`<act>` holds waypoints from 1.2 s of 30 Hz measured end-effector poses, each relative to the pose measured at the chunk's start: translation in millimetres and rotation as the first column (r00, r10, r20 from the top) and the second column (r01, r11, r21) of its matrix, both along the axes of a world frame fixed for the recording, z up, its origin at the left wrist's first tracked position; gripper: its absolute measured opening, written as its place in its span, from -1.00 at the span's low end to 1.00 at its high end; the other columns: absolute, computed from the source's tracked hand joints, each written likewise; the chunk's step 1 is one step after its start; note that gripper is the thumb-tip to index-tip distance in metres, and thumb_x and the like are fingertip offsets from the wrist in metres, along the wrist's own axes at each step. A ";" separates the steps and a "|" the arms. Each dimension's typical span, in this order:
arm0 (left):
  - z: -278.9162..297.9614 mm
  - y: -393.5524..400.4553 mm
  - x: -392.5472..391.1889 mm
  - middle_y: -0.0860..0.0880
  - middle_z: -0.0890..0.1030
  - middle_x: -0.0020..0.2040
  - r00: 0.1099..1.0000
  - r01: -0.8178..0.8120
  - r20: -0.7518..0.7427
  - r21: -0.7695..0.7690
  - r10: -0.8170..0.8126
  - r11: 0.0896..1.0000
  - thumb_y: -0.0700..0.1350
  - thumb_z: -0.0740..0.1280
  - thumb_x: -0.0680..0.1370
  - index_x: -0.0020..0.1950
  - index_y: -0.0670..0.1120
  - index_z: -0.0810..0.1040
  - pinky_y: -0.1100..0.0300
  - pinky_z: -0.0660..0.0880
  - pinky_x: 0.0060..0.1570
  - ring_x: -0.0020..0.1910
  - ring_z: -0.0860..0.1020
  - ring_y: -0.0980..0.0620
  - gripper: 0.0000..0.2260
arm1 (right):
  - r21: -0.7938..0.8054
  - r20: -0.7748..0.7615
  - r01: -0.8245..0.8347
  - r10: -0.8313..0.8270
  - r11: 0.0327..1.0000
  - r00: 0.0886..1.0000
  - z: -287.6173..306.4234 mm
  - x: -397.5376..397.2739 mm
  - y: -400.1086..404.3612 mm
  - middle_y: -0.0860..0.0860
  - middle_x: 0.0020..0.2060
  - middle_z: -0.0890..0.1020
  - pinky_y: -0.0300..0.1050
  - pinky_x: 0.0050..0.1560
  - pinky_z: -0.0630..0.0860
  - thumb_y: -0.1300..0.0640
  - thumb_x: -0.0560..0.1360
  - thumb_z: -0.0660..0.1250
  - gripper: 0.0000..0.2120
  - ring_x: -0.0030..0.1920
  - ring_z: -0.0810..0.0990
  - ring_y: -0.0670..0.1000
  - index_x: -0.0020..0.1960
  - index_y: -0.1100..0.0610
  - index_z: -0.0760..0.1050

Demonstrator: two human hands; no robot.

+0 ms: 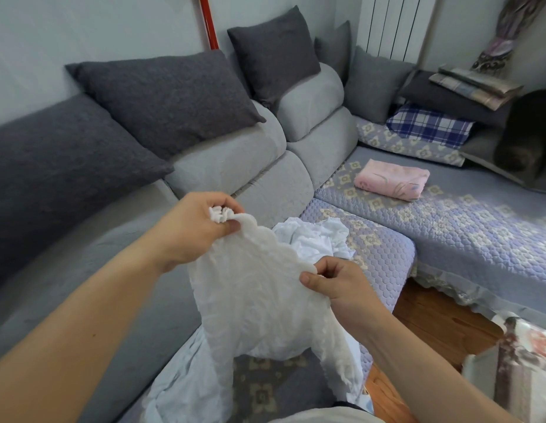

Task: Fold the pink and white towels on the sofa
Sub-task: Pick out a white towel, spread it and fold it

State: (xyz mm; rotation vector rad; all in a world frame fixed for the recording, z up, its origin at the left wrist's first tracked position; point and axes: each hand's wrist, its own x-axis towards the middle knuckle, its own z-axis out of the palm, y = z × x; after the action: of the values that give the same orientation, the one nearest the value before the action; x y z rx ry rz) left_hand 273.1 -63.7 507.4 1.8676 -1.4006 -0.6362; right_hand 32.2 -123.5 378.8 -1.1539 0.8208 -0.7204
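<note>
White towel [259,300]: held up over the sofa's [229,166] front edge. Left hand [192,230] fingers grasp one bunched corner; right hand [339,288] fingers pinch the scalloped edge. Pink towel [391,178]: folded, on the seat toward the far corner.

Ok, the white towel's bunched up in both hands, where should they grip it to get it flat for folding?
Probably at the two ends of the scalloped top edge. The left hand grips a bunched wad, and the right hand pinches the same edge of the white towel further along. Sliding each hand outward along that edge to its corner, from above, should let the rest hang flat.
</note>
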 end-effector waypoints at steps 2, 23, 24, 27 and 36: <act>3.8 1.8 2.6 0.03 0.72 -0.18 0.999 0.040 -0.013 0.029 -0.039 0.999 -0.15 0.49 0.53 -0.13 0.07 0.71 0.26 0.57 -0.26 -0.24 0.66 0.13 -0.89 | 0.016 0.006 -0.007 0.007 1.000 1.000 0.9 -0.1 0.0 0.19 -0.25 0.58 0.11 -0.08 0.49 0.16 0.35 0.59 -0.80 -0.19 0.57 0.17 -0.29 0.13 0.57; -25.9 -8.1 -41.2 0.16 0.56 -0.25 0.973 0.230 -0.067 0.228 -0.220 0.946 0.29 0.40 0.33 -0.04 0.16 0.60 0.28 0.41 -0.26 -0.34 0.49 0.21 -0.69 | 0.060 0.030 -0.142 0.141 0.988 0.990 30.8 2.5 -0.9 0.11 -0.27 0.59 -0.07 -0.11 0.45 0.21 0.31 0.59 -0.85 -0.21 0.54 0.07 -0.29 0.14 0.61; -29.1 -9.3 -46.6 0.23 0.57 -0.15 0.948 0.302 0.001 0.303 -0.318 0.904 0.39 0.42 0.27 0.12 0.27 0.55 0.38 0.42 -0.25 -0.30 0.53 0.28 -0.53 | 0.002 -0.005 -0.158 0.158 0.988 0.987 35.9 4.6 -0.9 0.08 -0.30 0.59 -0.13 -0.14 0.44 0.24 0.35 0.58 -0.84 -0.24 0.54 0.02 -0.30 0.12 0.61; -37.8 -10.7 -59.7 0.24 0.62 -0.08 0.852 0.355 0.253 0.361 -0.457 0.862 0.32 0.44 0.30 0.10 0.30 0.53 0.21 0.59 -0.13 -0.18 0.61 0.26 -0.60 | -0.102 -0.058 -0.182 0.177 0.978 0.982 43.4 9.2 -4.2 0.11 -0.28 0.62 -0.12 -0.13 0.46 0.32 0.43 0.50 -0.84 -0.24 0.56 0.01 -0.27 0.13 0.63; -16.1 -12.6 -61.8 0.04 0.52 -0.36 0.756 0.181 0.592 0.219 -0.278 0.959 0.03 0.25 0.58 -0.31 -0.04 0.45 0.14 0.25 -0.42 -0.33 0.47 0.05 -0.71 | -0.496 -0.421 -0.152 -0.084 0.855 0.903 5.0 11.3 2.8 -0.19 -0.35 0.50 -0.18 -0.25 0.39 0.23 0.39 0.34 -0.71 -0.31 0.43 -0.14 -0.28 -0.17 0.43</act>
State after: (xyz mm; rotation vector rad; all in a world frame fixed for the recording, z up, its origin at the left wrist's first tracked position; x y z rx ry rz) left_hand 211.4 -76.3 491.3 2.1515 -2.0823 -0.2332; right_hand 43.6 -120.7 383.9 -1.8649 0.9991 -0.6851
